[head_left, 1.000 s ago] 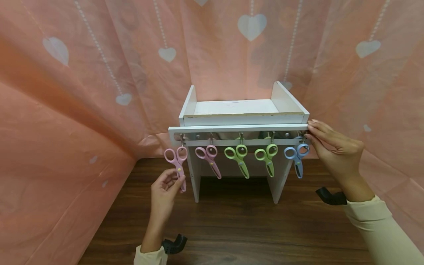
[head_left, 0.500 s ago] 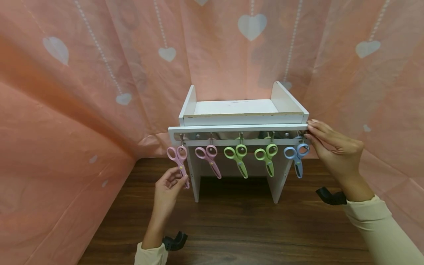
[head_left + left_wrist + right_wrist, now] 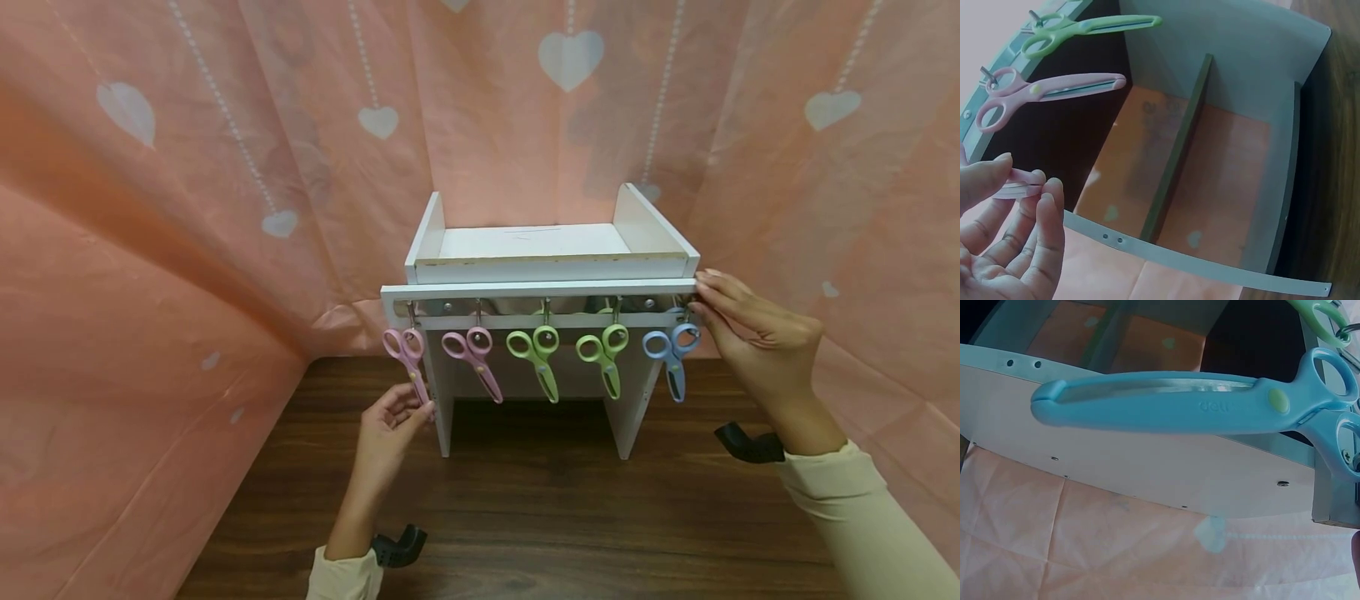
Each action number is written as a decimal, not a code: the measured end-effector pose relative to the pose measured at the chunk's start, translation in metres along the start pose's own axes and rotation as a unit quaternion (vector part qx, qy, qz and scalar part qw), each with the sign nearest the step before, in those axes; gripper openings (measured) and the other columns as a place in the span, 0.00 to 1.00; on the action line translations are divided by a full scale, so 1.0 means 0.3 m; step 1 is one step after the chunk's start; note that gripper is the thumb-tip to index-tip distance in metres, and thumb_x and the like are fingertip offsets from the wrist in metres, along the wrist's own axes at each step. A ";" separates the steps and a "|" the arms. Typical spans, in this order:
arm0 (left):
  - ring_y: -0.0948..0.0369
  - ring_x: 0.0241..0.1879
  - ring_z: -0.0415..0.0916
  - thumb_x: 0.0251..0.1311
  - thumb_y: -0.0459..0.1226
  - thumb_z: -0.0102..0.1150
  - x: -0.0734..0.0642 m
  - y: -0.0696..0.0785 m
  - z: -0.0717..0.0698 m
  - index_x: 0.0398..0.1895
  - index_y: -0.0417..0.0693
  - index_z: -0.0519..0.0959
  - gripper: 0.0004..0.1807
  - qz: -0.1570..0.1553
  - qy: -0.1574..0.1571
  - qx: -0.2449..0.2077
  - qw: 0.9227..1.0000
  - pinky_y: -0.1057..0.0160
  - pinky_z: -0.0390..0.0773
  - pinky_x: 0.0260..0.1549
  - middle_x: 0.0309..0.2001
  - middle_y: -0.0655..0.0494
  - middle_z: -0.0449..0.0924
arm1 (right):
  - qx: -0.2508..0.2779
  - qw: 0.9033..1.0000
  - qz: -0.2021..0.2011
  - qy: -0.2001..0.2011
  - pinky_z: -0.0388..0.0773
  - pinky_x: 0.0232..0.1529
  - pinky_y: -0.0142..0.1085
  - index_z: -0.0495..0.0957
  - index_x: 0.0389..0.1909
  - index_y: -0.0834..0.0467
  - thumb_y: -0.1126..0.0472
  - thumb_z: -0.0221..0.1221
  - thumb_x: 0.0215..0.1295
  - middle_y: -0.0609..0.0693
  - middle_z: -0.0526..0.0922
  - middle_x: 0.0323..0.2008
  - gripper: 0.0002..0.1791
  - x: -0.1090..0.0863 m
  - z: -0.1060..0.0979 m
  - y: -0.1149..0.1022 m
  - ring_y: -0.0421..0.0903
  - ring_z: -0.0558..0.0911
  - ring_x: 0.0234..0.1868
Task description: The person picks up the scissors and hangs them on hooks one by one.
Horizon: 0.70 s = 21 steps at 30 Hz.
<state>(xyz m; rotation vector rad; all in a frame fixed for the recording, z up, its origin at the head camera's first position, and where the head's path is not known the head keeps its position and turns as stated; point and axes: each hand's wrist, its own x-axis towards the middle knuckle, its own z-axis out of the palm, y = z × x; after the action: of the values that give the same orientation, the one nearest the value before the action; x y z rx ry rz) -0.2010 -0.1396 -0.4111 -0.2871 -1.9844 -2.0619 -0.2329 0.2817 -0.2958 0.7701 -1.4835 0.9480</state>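
Observation:
My left hand [image 3: 386, 442] pinches the blade end of the leftmost pair of pink scissors [image 3: 406, 350], whose handle hangs at the first hook of a hook rail [image 3: 513, 307]. In the left wrist view, thumb and fingers hold the pink blade tip [image 3: 1021, 185]. The rail is fixed to a white board [image 3: 540, 289]. My right hand [image 3: 772, 346] grips the board's right end, beside the blue scissors [image 3: 672, 362]; the right wrist view shows only a sliver of a finger at its edge. Another pink pair [image 3: 474, 358] and two green pairs, one left [image 3: 537, 358], one right [image 3: 605, 358], hang between.
Behind the board stands a white shelf unit [image 3: 633, 417] with raised sides and a top tray [image 3: 551, 268], on a dark wood surface [image 3: 555, 525]. Pink cloth [image 3: 225, 292] with white hearts surrounds it at the back and sides.
My left hand has moved slightly right, swinging the blades of the leftmost pink scissors right so they hang more tilted. My right hand has stayed on the board's end.

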 end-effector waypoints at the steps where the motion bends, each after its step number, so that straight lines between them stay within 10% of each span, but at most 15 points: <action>1: 0.52 0.38 0.85 0.64 0.28 0.66 0.000 -0.004 0.000 0.52 0.29 0.78 0.16 -0.003 -0.003 0.000 1.000 0.63 0.86 0.37 0.43 0.34 0.82 | -0.001 1.000 0.000 -0.001 0.80 0.56 0.34 0.87 0.36 0.72 0.72 0.74 0.53 0.70 0.85 0.40 0.09 0.000 0.000 0.000 0.52 0.88 0.49; 21: 0.46 0.38 0.84 0.62 0.29 0.68 -0.004 -0.061 -0.018 0.51 0.36 0.81 0.14 -0.013 -0.015 0.016 1.000 0.52 0.87 0.40 0.40 0.42 0.83 | -0.008 1.000 -0.001 0.000 0.80 0.56 0.32 0.88 0.36 0.71 0.71 0.74 0.54 0.69 0.86 0.40 0.10 -0.004 -0.007 0.009 0.51 0.88 0.50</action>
<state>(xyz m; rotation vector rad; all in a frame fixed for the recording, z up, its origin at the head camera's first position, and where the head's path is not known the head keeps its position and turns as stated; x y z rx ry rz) -0.2055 -0.1443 -0.4291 -0.2878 -2.0466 -2.0514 -0.2341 0.2847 -0.2973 0.7589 -1.4886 0.9329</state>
